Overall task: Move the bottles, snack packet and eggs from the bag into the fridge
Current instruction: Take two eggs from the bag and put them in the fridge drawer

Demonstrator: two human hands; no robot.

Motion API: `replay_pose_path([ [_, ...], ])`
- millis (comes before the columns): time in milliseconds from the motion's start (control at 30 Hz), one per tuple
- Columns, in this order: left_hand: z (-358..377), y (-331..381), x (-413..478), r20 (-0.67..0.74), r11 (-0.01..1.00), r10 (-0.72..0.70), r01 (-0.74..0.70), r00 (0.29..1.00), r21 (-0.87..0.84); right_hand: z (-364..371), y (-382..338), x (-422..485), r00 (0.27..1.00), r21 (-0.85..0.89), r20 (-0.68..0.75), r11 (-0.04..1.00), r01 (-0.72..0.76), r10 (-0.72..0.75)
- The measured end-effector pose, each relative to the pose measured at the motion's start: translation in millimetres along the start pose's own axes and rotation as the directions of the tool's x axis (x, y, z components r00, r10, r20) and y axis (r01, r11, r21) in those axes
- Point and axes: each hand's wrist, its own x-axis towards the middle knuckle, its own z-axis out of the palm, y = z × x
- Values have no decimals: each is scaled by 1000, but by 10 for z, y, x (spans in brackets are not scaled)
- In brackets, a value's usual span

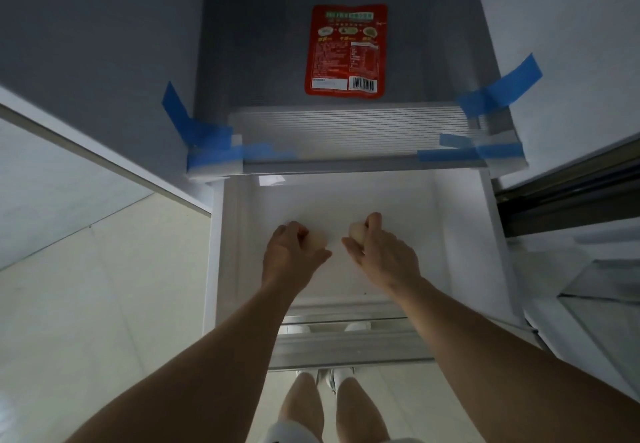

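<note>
I look down into the open fridge. A red snack packet (345, 50) lies flat on the grey upper shelf (249, 44). Below it a white drawer (450, 228) is pulled out. My left hand (291, 252) holds a pale egg (318, 242) low in the drawer, fingers curled over it. My right hand (379, 252) grips a second pale egg (356, 230) just to its right. The two eggs sit close together near the drawer's middle. No bottles and no bag are in view.
Blue tape strips (194, 127) hold the shelf corners and its ribbed front lip (349, 124). The fridge door (588, 290) stands open at right. A white panel (69, 172) rises at left. My legs (325, 404) stand on the pale floor below.
</note>
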Motion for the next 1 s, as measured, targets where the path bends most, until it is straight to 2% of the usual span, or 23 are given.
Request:
replay_pose_path([
  [433,-35,13,-25,40,999,-15,13,999,45,-16,108,-48,1000,-43,10,999,1,-1],
  [500,-114,54,-71,64,999,-24,21,998,32,-112,136,-80,999,-15,36,1000,-6,7],
  [567,-226,128,-145,47,1000,-8,7,999,23,-247,190,-148,995,92,89,994,-56,48],
  [667,-443,214,-305,17,994,109,-109,994,23,-456,266,-353,995,205,84,976,-71,55],
  [800,-702,196,-660,54,913,366,-370,929,171,-641,324,-718,998,70,-57,997,16,-12],
  [900,-808,148,-961,77,811,481,-477,873,340,-652,338,-998,981,-79,-148,990,115,-125],
  [1000,-828,107,-1165,112,688,585,-564,804,456,-594,372,-1240,948,-114,-213,970,215,-235],
])
